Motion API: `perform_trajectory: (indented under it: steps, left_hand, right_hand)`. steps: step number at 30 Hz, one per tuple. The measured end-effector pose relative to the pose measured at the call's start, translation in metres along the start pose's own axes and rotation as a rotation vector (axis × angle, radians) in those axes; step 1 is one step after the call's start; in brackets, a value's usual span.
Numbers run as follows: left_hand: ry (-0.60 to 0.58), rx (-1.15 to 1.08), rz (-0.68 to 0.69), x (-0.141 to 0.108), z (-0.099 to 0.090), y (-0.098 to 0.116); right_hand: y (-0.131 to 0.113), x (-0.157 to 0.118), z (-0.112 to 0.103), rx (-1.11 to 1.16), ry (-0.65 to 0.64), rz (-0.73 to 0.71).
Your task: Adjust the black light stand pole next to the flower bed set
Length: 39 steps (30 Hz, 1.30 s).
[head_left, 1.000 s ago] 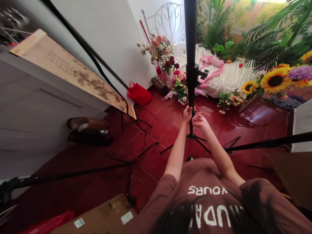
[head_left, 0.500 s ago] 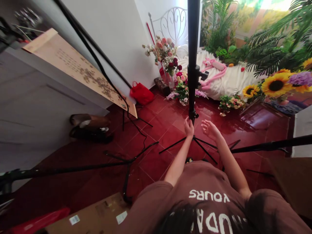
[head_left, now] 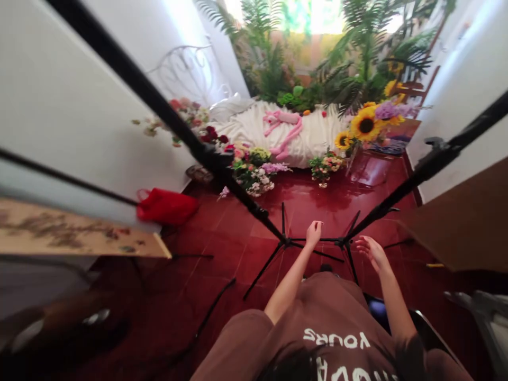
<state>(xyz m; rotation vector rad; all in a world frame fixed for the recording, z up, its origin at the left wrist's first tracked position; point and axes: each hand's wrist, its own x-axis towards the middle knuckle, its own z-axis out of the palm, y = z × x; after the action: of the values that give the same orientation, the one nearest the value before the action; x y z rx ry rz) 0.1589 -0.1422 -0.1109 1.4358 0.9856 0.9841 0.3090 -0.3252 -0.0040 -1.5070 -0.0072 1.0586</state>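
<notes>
My left hand (head_left: 314,233) hangs in front of me between two black light stands, its fingers curled together with nothing visible in them. Close on its left is the foot of the left stand (head_left: 254,203), whose pole leans toward the upper left. My right hand (head_left: 373,255) is loosely open, palm turned inward and fingers a little bent, holding nothing. It appears just right of the lower end of the right stand (head_left: 391,203), which slants to the upper right. Whether either hand touches a stand cannot be told. The stands' splayed legs are on the red tiled floor (head_left: 234,238).
Ahead lies a white cloth-covered bed (head_left: 313,135) with a pink plush toy (head_left: 289,119). Bouquets (head_left: 254,174), sunflowers (head_left: 365,124) and palm plants (head_left: 365,47) surround it. A red bag (head_left: 166,206) and a scroll (head_left: 79,233) are left; a brown board (head_left: 464,217) is right.
My view has turned right, so the bed now lies straight ahead. My left hand has come away from the stand's pole and its fingers have curled. The second stand shows more fully.
</notes>
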Motion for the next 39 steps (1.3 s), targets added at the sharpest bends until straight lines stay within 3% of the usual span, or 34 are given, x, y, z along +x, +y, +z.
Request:
perform_trajectory:
  steps: [4,8,12,15,19,24,27,33,39]
  left_hand:
    - [-0.239,-0.011,0.028,0.017,0.067,0.038]
    - [-0.462,-0.102,0.124,0.013,0.127,0.089]
    - [-0.531,-0.227,0.188,0.011,0.166,0.138]
    - [-0.576,-0.259,0.217,0.014,0.185,0.162]
    - [-0.587,-0.321,0.250,0.018,0.202,0.173]
    - [-0.570,-0.327,0.219,0.018,0.209,0.167]
    - [-0.563,-0.335,0.185,0.017,0.208,0.161]
    - [-0.594,-0.397,0.121,0.017,0.206,0.161]
    - [-0.536,-0.453,0.080,0.014,0.208,0.165]
  right_hand:
    - [-0.002,-0.015,-0.039,0.119,0.129,-0.078]
    - [-0.002,-0.031,-0.056,0.155,0.189,-0.126]
    - [-0.010,-0.035,-0.061,0.179,0.198,-0.139]
    - [-0.031,-0.025,-0.057,0.181,0.165,-0.192]
    - [-0.076,0.009,-0.048,0.147,0.169,-0.277]
    - [-0.121,0.049,-0.052,-0.089,0.146,-0.257]
    - [-0.130,0.057,-0.063,-0.144,0.032,-0.233]
    - [-0.137,0.068,-0.080,-0.008,-0.197,-0.080]
    - [-0.137,0.083,-0.101,-0.134,-0.380,-0.202]
